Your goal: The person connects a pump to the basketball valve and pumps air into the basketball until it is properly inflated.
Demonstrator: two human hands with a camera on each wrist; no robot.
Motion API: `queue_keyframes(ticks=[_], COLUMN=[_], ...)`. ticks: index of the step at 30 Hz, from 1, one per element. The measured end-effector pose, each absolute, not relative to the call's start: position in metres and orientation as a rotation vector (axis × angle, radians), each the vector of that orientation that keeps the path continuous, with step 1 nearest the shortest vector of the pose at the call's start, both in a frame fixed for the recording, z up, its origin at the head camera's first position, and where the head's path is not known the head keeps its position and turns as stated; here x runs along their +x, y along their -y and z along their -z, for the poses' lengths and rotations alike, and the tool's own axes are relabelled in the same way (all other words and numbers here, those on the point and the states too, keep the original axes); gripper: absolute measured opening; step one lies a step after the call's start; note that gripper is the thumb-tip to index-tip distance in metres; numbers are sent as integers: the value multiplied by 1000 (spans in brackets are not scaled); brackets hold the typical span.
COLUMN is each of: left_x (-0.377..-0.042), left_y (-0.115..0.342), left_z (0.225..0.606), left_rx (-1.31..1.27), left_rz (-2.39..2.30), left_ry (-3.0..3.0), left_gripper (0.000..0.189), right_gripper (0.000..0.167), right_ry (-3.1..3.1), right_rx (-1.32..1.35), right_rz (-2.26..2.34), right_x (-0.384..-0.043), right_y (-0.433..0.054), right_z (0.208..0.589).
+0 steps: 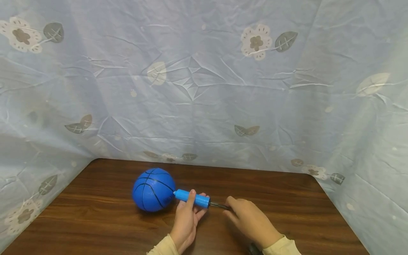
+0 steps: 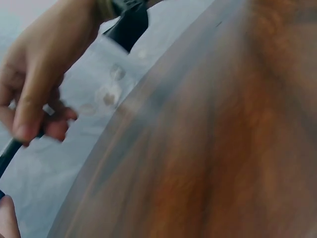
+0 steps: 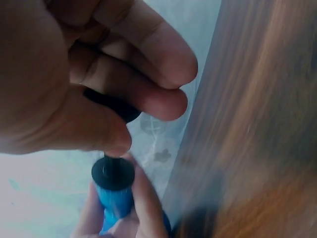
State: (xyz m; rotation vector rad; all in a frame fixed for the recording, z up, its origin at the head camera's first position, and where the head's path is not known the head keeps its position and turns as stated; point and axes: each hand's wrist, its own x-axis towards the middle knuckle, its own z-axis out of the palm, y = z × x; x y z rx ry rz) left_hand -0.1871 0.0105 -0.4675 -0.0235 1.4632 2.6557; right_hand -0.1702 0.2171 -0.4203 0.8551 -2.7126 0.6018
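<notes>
A blue ball (image 1: 153, 189) with black basketball lines sits on the table. Right beside it is a small blue hand pump (image 1: 201, 200), its narrow tip meeting the ball's right side. My left hand (image 1: 185, 221) grips the pump's barrel, thumb on top and fingers beneath. From the barrel's black end cap (image 3: 113, 173) a thin dark rod (image 1: 219, 205) reaches out toward my right hand (image 1: 251, 219). That hand's thumb and fingers curl round the black pump handle (image 3: 114, 105), seen in the right wrist view and mostly covered by the hand in the head view.
The dark wood-grain table (image 1: 95, 209) has rounded far corners. Pale blue cloth (image 1: 191, 106) with flowers and leaves hangs behind it and at both sides. A black strap (image 2: 131, 22) shows at the right wrist.
</notes>
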Motion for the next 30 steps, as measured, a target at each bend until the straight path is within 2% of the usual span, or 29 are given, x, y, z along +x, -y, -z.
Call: queue_keyframes(ticks=[6, 13, 17, 24, 30], left_x=[-175, -174, -178, -194, -204], left_y=[-24, -26, -23, -7, 9], left_z=[469, 470, 473, 472, 470], left_rx=[5, 2, 35, -5, -81], left_rz=[-2616, -2611, -2620, -2673, -2745], left_ry=[-1464, -1450, -1420, -1416, -1370], left_gripper=[70, 64, 62, 67, 54], right_gripper=[13, 14, 19, 16, 16], right_ry=[2724, 2756, 2756, 2816, 2837], right_rx=[921, 832, 765, 588, 551], right_rz=[-713, -675, -593, -457, -439], right_x=[-167, -165, -165, -166, -167], right_y=[-208, -206, -209, -220, -225], right_z=[421, 424, 426, 424, 422])
